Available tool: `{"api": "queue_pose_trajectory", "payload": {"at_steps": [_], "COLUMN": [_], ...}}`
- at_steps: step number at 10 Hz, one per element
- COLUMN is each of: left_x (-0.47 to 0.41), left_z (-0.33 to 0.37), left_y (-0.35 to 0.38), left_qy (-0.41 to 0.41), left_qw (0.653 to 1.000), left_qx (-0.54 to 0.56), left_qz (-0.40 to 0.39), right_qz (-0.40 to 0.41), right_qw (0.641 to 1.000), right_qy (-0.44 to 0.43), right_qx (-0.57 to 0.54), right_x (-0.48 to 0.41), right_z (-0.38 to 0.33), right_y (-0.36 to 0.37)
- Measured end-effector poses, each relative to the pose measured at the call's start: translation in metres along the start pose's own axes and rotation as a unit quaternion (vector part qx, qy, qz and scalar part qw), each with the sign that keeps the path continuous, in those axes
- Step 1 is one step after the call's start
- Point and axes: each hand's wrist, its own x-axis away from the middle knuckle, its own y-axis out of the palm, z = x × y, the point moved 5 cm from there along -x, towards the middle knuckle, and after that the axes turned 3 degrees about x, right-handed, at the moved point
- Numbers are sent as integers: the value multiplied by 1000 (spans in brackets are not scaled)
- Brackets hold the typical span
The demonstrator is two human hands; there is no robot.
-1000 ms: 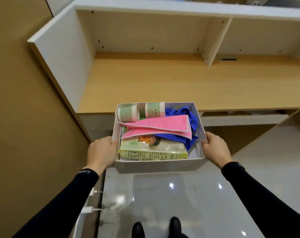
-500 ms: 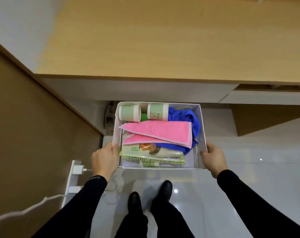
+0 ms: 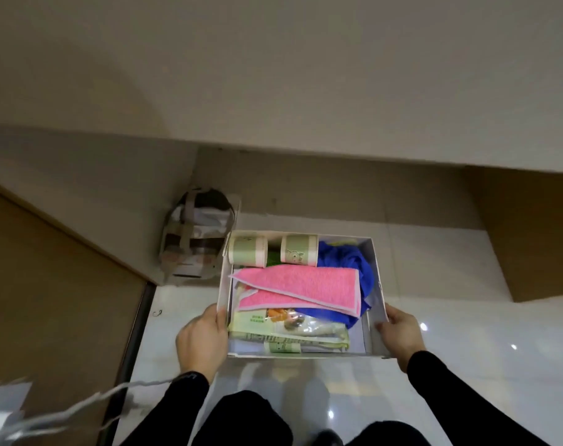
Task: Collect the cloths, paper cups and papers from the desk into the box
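Observation:
The white box (image 3: 375, 262) is low over the glossy floor, under the desk's underside. My left hand (image 3: 202, 341) grips its left wall and my right hand (image 3: 400, 338) grips its right wall. Inside lie two green paper cups (image 3: 247, 251) (image 3: 299, 254) on their sides at the far end, a pink cloth (image 3: 299, 286) folded across the middle, a blue cloth (image 3: 347, 262) beneath it at the right, and a green-printed paper pack (image 3: 286, 333) at the near end.
A striped bag (image 3: 196, 235) stands on the floor just left of the box's far corner. A brown panel (image 3: 48, 284) is at the left and another brown panel (image 3: 531, 236) at the right. A white cable (image 3: 80, 410) runs across the lower left. My knees (image 3: 241, 420) show below.
The box has come down from desk height to near the floor under the desk, both hands still on its sides. The view has dropped, and the desktop is out of sight.

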Motion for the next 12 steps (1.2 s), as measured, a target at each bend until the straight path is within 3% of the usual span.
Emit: {"api": "queue_pose_trajectory", "payload": {"at_steps": [3, 6, 7, 8, 9, 10, 11, 12], "left_x": [-79, -85, -86, -80, -83, -100, -112, -110], "left_z": [-35, -52, -51, -59, -55, -43, -30, -25], "left_y": [148, 209, 216, 226, 225, 222, 221, 218], "left_qy": [-1, -50, -94, -204, -246, -252, -236, -208], "left_qw": [999, 992, 992, 944, 860, 820, 798, 830], "left_qx": [23, 111, 55, 162, 396, 487, 527, 480], "left_qz": [31, 30, -66, -202, -209, -167, -171, -194], "right_qz": [12, -2, -109, -115, -64, -44, -52, -52], "right_qw": [1000, 1000, 980, 973, 982, 968, 948, 952], "right_qy": [-6, 10, 162, 194, 146, 118, 87, 67], "right_qx": [-3, 9, 29, -38, -99, -217, -302, -295], "right_x": [-135, -169, -159, -157, -168, -174, -180, -170], "right_z": [69, 95, 107, 106, 95, 81, 68, 54], "right_y": [87, 106, 112, 114, 106, 111, 118, 119]}}
